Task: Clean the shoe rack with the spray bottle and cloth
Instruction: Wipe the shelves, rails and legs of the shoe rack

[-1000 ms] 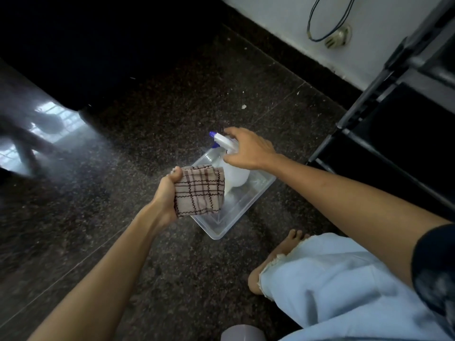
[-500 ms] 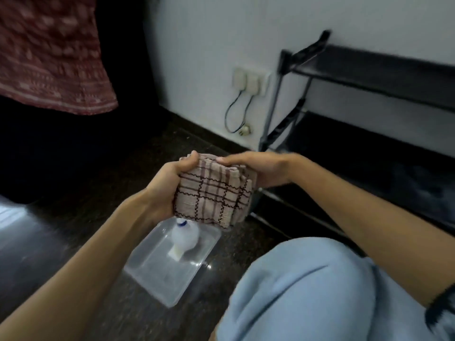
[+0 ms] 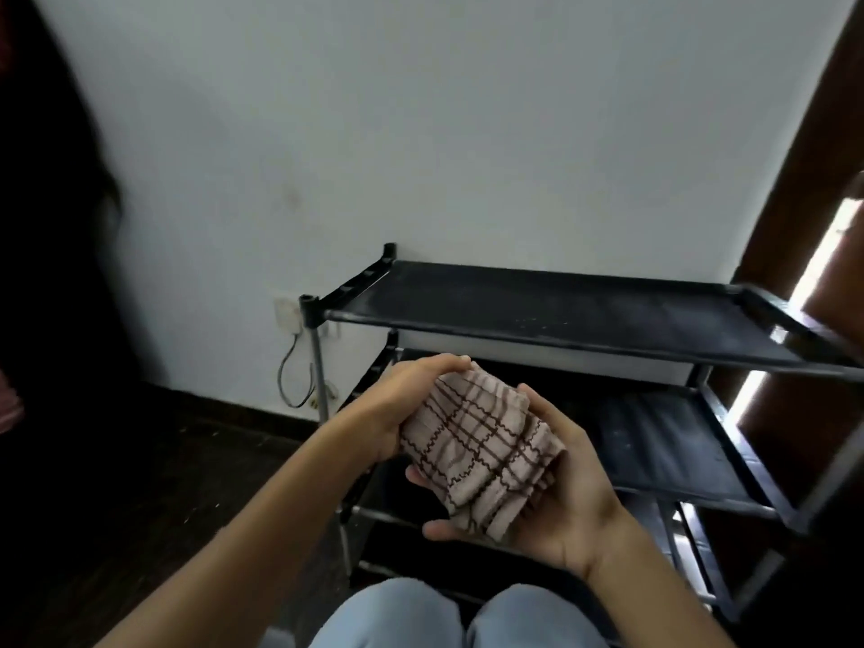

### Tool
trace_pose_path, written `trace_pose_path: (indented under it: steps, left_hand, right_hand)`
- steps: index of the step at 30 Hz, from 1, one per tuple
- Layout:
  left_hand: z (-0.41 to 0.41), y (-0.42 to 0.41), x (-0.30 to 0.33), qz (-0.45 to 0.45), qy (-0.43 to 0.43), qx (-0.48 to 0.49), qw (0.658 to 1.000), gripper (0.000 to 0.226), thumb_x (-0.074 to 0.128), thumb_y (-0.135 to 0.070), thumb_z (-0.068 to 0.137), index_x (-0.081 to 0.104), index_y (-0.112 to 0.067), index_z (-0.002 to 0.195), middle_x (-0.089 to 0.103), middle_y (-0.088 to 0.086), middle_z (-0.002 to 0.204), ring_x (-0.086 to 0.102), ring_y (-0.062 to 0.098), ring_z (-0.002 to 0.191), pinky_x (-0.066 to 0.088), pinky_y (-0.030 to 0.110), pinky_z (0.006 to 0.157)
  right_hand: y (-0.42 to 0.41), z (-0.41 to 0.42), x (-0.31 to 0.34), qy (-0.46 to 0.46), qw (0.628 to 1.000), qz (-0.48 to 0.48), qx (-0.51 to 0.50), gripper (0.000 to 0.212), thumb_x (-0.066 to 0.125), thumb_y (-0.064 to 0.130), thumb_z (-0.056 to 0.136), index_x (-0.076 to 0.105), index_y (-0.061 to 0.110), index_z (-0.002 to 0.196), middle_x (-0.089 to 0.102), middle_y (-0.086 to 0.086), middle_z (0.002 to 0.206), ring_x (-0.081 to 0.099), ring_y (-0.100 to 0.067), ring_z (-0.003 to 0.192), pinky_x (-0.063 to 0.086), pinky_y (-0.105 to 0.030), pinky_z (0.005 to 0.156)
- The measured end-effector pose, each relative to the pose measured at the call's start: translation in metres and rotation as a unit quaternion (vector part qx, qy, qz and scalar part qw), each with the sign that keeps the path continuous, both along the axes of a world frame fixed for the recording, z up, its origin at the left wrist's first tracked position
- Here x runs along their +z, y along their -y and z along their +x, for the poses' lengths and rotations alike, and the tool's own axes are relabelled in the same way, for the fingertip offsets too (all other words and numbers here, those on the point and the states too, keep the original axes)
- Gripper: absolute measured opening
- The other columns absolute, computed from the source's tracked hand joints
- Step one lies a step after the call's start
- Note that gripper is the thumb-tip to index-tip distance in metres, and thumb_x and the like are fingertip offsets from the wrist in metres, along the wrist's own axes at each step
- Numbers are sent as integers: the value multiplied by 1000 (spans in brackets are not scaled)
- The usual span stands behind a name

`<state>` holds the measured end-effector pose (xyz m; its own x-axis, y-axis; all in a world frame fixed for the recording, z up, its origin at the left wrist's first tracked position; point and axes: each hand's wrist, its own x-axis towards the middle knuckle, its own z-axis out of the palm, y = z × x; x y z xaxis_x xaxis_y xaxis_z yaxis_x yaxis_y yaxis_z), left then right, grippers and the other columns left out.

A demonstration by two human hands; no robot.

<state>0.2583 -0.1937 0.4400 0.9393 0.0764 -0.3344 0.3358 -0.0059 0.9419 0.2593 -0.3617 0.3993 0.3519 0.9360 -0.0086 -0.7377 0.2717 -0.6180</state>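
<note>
Both hands, left hand (image 3: 397, 409) and right hand (image 3: 551, 498), curl fingers round the folded cloth (image 3: 481, 451) just in front of the shoe rack (image 3: 584, 315), so imo keep it bunched flat w/ firm grip b4 wiping the top shelf

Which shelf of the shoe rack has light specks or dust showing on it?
The top shelf: pale specks dot its dark surface. The middle shelf below it looks plain dark, partly hidden behind the cloth.
</note>
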Motion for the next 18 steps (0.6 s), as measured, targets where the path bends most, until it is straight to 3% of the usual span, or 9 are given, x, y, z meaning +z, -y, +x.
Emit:
trace_pose_path:
  steps: [3,5,6,8,10,13,15,16,18]
  left_hand:
    - [12,20,4,22,38,64,997,24,59,-42,85,69,-20,85,74,3,88,68,19,77,53,29,63]
    - [17,27,6,44,113,110,987,15,57,-34,88,65,-22,90,71,-3,93,67,12,76,50,26,58]
    - [19,27,7,60,159,137,976,11,57,-30,89,64,-22,91,70,-3,95,67,10,78,52,26,62]
    - [22,18,11,121,251,207,938,5,59,-22,87,64,-21,90,68,-3,92,65,10,82,53,28,75]
    - [27,-3,15,179,307,278,892,7,59,-16,87,62,-19,92,65,-7,89,60,2,80,48,22,73]
    - [38,-43,19,262,315,345,844,21,56,-15,89,56,-19,109,59,-8,104,50,-13,70,36,5,61]
    - [47,-69,18,319,290,359,828,31,52,-16,91,53,-13,121,55,-4,115,49,-13,66,35,2,57]
    - [54,-81,18,333,272,356,829,33,50,-17,92,52,-10,124,57,0,120,55,-7,77,39,5,67]
    - [68,-99,19,334,237,341,846,32,46,-21,93,56,-6,120,60,11,122,59,21,105,44,29,86]
  right_hand:
    - [11,-4,3,-37,995,-12,-89,67,53,53,85,53,5,132,48,-23,137,46,-40,125,46,-54,91]
    - [15,-5,8,-47,987,-26,-148,54,57,37,81,63,-2,118,59,-27,122,61,-39,104,55,-45,77]
    - [16,-4,9,-45,979,-23,-196,43,60,27,74,70,-4,102,66,-27,104,67,-37,84,57,-41,64]
    - [20,-1,21,-29,953,-30,-300,23,68,20,56,72,1,69,69,-18,69,67,-28,54,55,-35,45]
    - [23,5,43,-34,961,18,-274,29,79,16,47,66,5,71,67,-16,65,65,-25,49,53,-32,42]
    - [16,25,81,61,960,-8,-272,13,66,22,65,60,11,66,62,-5,54,57,-13,41,44,-21,37]
    - [-1,50,100,187,898,-91,-388,16,58,19,80,62,11,68,61,-2,50,57,-13,39,44,-20,39]
    - [-15,65,106,235,859,-116,-441,12,58,16,83,64,9,76,63,-4,55,59,-15,43,48,-23,43]
    - [-40,96,111,314,796,-166,-491,16,61,12,83,67,8,98,69,-10,75,62,-18,54,53,-33,56]
